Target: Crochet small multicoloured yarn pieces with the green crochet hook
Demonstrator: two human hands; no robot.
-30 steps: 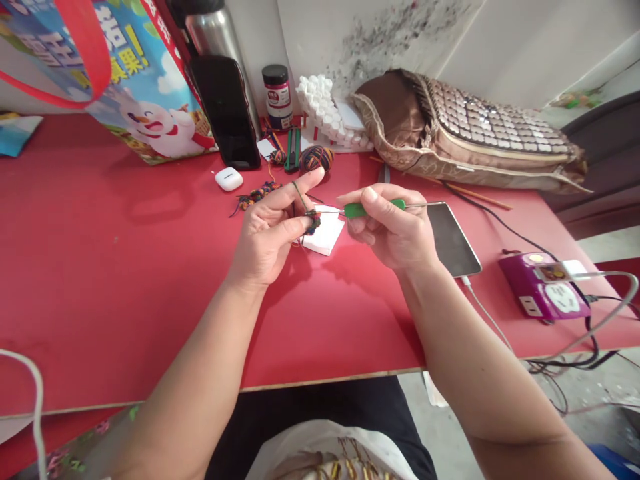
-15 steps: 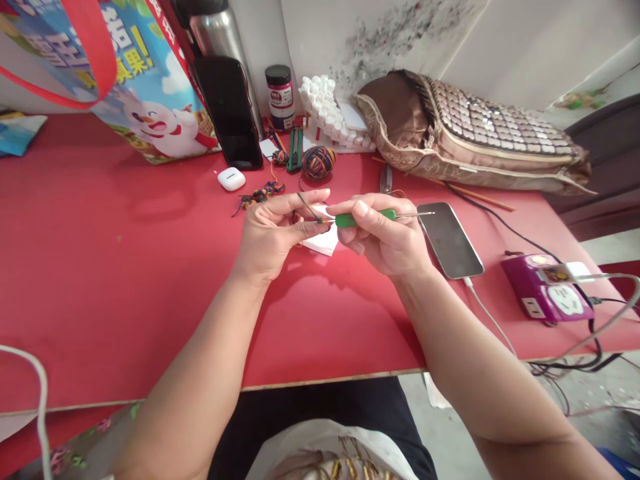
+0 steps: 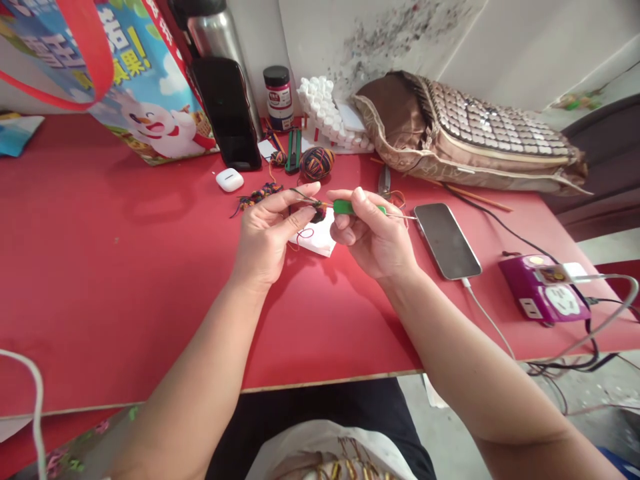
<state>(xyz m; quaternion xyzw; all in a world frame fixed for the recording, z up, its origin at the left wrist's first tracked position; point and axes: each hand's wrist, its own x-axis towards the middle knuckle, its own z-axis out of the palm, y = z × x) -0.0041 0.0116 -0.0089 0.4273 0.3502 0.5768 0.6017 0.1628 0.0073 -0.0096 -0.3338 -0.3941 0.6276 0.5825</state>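
My right hand point(image 3: 377, 230) grips a crochet hook point(image 3: 345, 207) by its green handle; one thin metal end sticks out to the right, and the other end points left at the yarn. Between the thumb and fingers of my left hand point(image 3: 270, 230) is a small dark multicoloured crochet piece point(image 3: 319, 213). A strand of yarn runs over the left index finger. Under the hands lies a white paper pad point(image 3: 320, 240) with a loose reddish thread on it. Behind them sit a multicoloured yarn ball point(image 3: 317, 163) and a finished-looking crocheted strip point(image 3: 260, 197).
A phone point(image 3: 447, 240) charges at the right, near a purple power socket point(image 3: 545, 287) with cables. Along the back stand a bag point(image 3: 165, 80), an upright black phone point(image 3: 227, 113), a jar point(image 3: 279, 100) and a sequined cushion-like bag point(image 3: 500, 127). A white earbud case point(image 3: 230, 180) lies left.
My right hand has tilted and shifted slightly left with the hook. The left hand has turned, so more of the crochet piece and a loop of reddish thread now show.
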